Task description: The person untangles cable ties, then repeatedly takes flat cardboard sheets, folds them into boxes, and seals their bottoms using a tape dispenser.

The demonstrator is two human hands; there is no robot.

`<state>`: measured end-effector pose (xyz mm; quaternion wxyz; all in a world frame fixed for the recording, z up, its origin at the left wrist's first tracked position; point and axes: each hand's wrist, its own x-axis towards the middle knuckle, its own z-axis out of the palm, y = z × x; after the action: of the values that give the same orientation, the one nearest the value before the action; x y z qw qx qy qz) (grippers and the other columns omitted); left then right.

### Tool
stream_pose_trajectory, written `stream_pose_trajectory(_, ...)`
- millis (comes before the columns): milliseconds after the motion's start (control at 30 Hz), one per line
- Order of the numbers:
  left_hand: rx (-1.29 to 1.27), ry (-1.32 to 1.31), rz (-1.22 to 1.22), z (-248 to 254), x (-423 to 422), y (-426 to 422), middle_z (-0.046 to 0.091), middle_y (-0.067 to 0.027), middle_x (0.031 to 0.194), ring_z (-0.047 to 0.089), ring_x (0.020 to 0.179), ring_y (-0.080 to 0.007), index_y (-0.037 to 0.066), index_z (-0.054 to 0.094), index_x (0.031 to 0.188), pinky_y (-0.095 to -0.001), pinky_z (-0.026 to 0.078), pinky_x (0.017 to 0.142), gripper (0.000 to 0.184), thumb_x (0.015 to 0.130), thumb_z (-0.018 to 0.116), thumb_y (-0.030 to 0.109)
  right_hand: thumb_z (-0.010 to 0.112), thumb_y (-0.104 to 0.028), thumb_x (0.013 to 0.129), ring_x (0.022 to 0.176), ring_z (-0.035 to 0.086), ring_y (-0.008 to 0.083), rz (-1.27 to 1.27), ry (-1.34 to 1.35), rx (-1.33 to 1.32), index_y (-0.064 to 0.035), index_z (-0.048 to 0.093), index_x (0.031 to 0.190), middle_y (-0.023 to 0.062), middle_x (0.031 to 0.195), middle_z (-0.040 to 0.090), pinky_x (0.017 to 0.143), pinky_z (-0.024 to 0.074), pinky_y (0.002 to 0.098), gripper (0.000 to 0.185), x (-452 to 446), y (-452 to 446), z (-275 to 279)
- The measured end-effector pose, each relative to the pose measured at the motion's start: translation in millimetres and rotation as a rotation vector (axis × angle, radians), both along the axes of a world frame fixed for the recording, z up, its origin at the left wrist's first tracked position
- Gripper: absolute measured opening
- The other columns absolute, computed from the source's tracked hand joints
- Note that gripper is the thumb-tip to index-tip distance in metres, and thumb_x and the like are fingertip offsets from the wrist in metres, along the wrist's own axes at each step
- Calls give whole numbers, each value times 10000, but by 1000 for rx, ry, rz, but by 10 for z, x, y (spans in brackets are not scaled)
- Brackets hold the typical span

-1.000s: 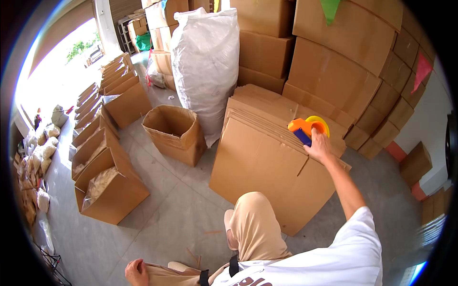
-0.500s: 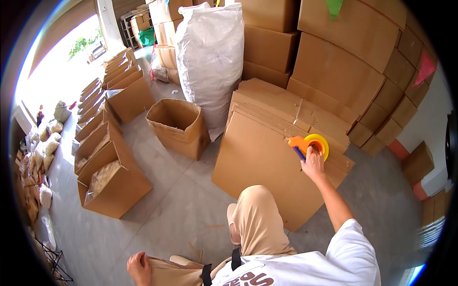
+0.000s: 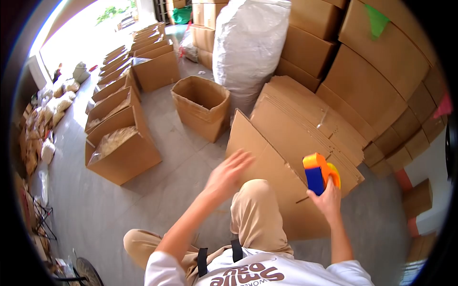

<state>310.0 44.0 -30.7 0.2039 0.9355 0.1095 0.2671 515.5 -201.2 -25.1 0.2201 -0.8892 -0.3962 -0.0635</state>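
Note:
My right hand (image 3: 329, 198) is closed around an orange, blue and yellow tape dispenser (image 3: 320, 174), held over the flattened cartons. My left hand (image 3: 230, 174) reaches forward with its fingers stretched out and holds nothing. It is over the left edge of a flattened cardboard box (image 3: 269, 178); whether it touches the cardboard I cannot tell. This flat box lies askew in front of a stack of flattened boxes (image 3: 298, 136). My right hand and forearm hide part of its right side.
Open cartons (image 3: 129, 164) with bagged contents stand in rows at left. An open carton (image 3: 202, 112) and a big white sack (image 3: 250, 52) stand ahead. Stacked boxes (image 3: 381, 71) line the right. Bags (image 3: 59, 102) lie along the far left.
My left hand has risen from my knee toward the cardboard. One flat box has shifted off the stack toward me. My right hand has turned the tape dispenser and drawn it nearer.

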Motion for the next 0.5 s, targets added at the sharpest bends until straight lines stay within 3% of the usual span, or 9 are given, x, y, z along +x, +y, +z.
stream_pose_trajectory(67, 114, -3, -128, -113, 480, 81, 493, -79, 1282, 392, 1251, -267, 115, 483, 1256, -390, 282, 1071, 569, 714, 596, -14, 762, -282, 612, 829, 597, 372, 42, 3, 31, 81, 463, 1109, 226, 877, 608, 732, 474, 424, 684, -220, -44, 6)
stream_pose_trajectory(133, 353, -11, -174, -385, 764, 142, 560, -60, 1194, 445, 1198, -237, 127, 579, 1150, -384, 244, 1073, 454, 703, 652, 99, 748, -212, 642, 734, 613, 290, 189, 374, 230, 67, 505, 1064, 168, 837, 614, 676, 492, 378, 561, -341, -80, 0)
stream_pose_trajectory(167, 314, 316, -212, -306, 812, 144, 599, -44, 1072, 485, 1120, -218, 133, 622, 1039, -367, 281, 1021, 359, 683, 672, 139, 748, -212, 642, 734, 613, 290, 222, 368, 229, 67, 505, 1064, 168, 837, 614, 676, 492, 378, 561, -383, -92, -9)
stream_pose_trajectory(200, 256, 643, -246, -232, 826, 158, 638, -27, 950, 526, 1042, -198, 140, 665, 928, -349, 318, 969, 268, 664, 691, 179, 729, -179, 667, 689, 604, 242, 192, 774, 364, 51, 522, 1038, 136, 807, 610, 647, 493, 345, 482, -418, -109, -27)
stream_pose_trajectory(233, 249, 645, -214, -338, 816, 188, 638, -27, 950, 526, 1042, -198, 140, 665, 928, -349, 318, 969, 268, 664, 691, 179, 710, -145, 692, 644, 595, 195, 149, 1189, 482, 35, 539, 1012, 103, 778, 606, 618, 494, 312, 405, -454, -119, -32)
stream_pose_trajectory(300, 331, 335, -209, -664, 718, 291, 609, 6, 720, 552, 868, -175, 151, 658, 749, -311, 359, 823, 165, 615, 713, 230, 686, -118, 730, 600, 586, 152, 54, 1202, 662, 12, 548, 997, 80, 732, 603, 586, 489, 270, 327, -459, -111, -16)
stream_pose_trajectory(333, 315, 285, -180, -587, 558, 334, 592, -12, 673, 560, 844, -193, 139, 639, 737, -324, 364, 766, 181, 600, 706, 237, 677, -128, 750, 593, 579, 152, 42, 1097, 728, 10, 544, 998, 64, 699, 593, 584, 481, 272, 312, -467, -101, 81)
stream_pose_trajectory(433, 279, 237, 8, -304, 160, 563, 597, -18, 689, 560, 847, -197, 131, 627, 715, -321, 370, 774, 159, 604, 690, 225, 678, -239, 799, 708, 565, 121, 106, 742, 932, -34, 543, 1023, 34, 783, 598, 712, 451, 270, 333, -293, -147, 274)
stream_pose_trajectory(500, 264, 226, 121, -5, -155, 713, 610, -17, 725, 559, 852, -197, 126, 618, 731, -329, 374, 785, 158, 627, 689, 223, 641, -368, 826, 779, 560, 133, 297, 592, 899, 1, 509, 1042, 45, 842, 598, 773, 435, 279, 448, -58, -238, 487)
